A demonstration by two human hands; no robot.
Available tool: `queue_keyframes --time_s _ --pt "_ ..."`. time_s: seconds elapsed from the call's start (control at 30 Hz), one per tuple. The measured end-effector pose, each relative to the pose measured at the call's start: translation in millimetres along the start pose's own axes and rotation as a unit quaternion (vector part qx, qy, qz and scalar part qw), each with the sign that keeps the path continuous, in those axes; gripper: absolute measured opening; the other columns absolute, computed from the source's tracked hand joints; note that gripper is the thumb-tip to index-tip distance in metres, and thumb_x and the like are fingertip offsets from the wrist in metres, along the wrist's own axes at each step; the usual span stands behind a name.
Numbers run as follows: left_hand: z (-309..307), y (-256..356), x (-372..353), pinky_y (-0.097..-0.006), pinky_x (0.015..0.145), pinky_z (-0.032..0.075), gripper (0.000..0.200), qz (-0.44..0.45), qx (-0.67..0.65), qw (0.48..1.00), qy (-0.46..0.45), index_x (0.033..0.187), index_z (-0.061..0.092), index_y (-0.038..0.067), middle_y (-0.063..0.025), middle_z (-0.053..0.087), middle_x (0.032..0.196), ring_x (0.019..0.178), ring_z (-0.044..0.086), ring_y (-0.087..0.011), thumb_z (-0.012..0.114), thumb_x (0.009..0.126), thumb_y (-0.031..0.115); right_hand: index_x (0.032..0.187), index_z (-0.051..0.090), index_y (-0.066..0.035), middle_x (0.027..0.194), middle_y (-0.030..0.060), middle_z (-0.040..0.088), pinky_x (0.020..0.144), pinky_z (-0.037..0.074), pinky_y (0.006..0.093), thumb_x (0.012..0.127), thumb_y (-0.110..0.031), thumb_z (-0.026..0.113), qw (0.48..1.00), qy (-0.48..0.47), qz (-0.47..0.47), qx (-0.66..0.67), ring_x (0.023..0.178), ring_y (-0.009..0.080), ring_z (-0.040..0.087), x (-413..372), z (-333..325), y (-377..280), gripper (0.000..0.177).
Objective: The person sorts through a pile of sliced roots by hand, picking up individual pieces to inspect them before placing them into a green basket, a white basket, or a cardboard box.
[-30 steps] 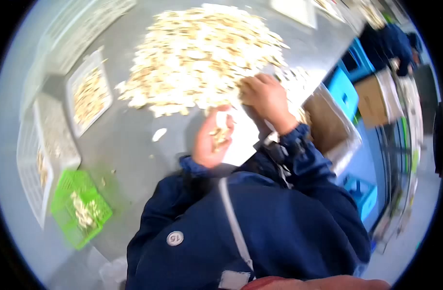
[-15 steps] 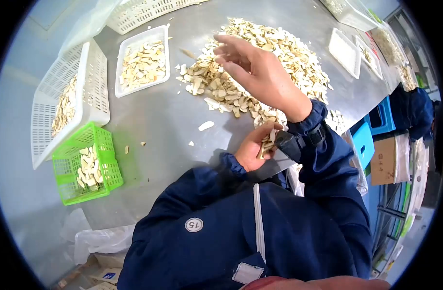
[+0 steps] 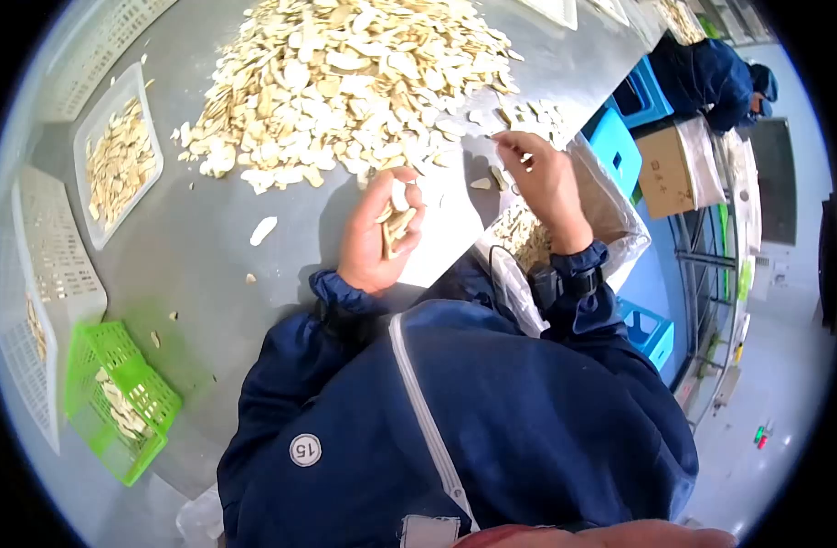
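Observation:
My left hand (image 3: 377, 233) is closed around several pale dried slices (image 3: 397, 224), their ends showing between thumb and fingers. It hovers in front of a large heap of the same slices (image 3: 336, 82) on the metal table (image 3: 222, 301). My right hand (image 3: 551, 187) is at the table's right edge, fingers curled in a pinch; whatever lies between the fingertips is too small to make out. Beside those fingertips is a small scatter of slices (image 3: 533, 119). Below the hand stands a plastic-lined box (image 3: 619, 219) with slices (image 3: 521, 236) inside.
At left are a white tray of slices (image 3: 153, 173), a white perforated basket (image 3: 76, 265) and a green basket (image 3: 153, 393). Blue plastic stools (image 3: 615, 151) and a cardboard box (image 3: 665, 169) stand to the right. Another person in dark clothing (image 3: 702, 82) is farther back.
My view has turned rightward. My right hand has gone from above the heap to the table's right edge beside the lined box. My left hand still holds slices.

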State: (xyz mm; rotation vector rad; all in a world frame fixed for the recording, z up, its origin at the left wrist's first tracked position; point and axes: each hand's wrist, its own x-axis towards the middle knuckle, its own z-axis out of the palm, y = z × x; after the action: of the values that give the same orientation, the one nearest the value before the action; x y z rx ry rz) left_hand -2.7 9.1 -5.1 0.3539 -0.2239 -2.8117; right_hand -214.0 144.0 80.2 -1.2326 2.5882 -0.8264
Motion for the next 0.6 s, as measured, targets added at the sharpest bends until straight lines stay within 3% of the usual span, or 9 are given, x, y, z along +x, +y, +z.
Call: queue_keyframes --time_s 0.17,0.27,0.37,0.47,0.6 --pt "1 3 -3 -0.0208 0.048 0.041 0.031 -0.006 0.007 1.0 -0.009 0.127 0.059 0.009 -0.0031 0.063 0.096 0.076 0.058 -0.0128 0.054 0.113 0.036 0.112 0.078 -0.011 0.098 0.0136 0.073 0.085 0.057 0.0427 0.09 -0.015 0.076 0.98 0.048 -0.194 -0.022 0.094 0.0347 0.069 -7 43 -7 0.022" --pt "3 4 -4 -0.0212 0.047 0.041 0.031 -0.008 0.01 1.0 -0.008 0.127 0.059 0.009 -0.003 0.062 0.096 0.076 0.057 -0.0127 0.053 0.113 0.037 0.114 0.076 -0.011 0.099 0.0135 0.072 0.083 0.057 0.0424 0.089 -0.013 0.076 0.992 -0.03 -0.126 -0.003 0.094 0.035 0.068 -4 42 -10 0.025" --pt "3 4 -4 -0.0212 0.047 0.041 0.03 -0.008 0.016 1.0 -0.007 0.126 0.059 0.01 -0.0028 0.062 0.097 0.075 0.057 -0.0124 0.053 0.113 0.036 0.116 0.074 -0.009 0.099 0.014 0.072 0.084 0.057 0.0428 0.09 -0.011 0.074 0.992 -0.047 -0.114 0.014 0.095 0.0363 0.069 -8 36 -3 0.026" --pt "3 3 -3 -0.0204 0.046 0.042 0.028 -0.005 0.012 1.0 -0.011 0.126 0.058 0.009 -0.0037 0.058 0.098 0.077 0.054 -0.0119 0.05 0.114 0.033 0.118 0.074 -0.007 0.097 0.0149 0.073 0.085 0.057 0.0434 0.092 -0.009 0.07 0.979 -0.051 -0.178 0.083 0.094 0.0368 0.07 -14 21 -1 0.026" --pt "2 3 -3 -0.0198 0.046 0.042 0.027 0.001 0.016 1.0 -0.015 0.127 0.057 0.008 -0.0046 0.057 0.099 0.078 0.053 -0.0119 0.049 0.114 0.031 0.123 0.075 -0.007 0.107 0.0151 0.075 0.084 0.059 0.0387 0.097 -0.011 0.069 0.997 0.01 -0.07 -0.012 0.094 0.0331 0.073 -8 16 17 0.027"
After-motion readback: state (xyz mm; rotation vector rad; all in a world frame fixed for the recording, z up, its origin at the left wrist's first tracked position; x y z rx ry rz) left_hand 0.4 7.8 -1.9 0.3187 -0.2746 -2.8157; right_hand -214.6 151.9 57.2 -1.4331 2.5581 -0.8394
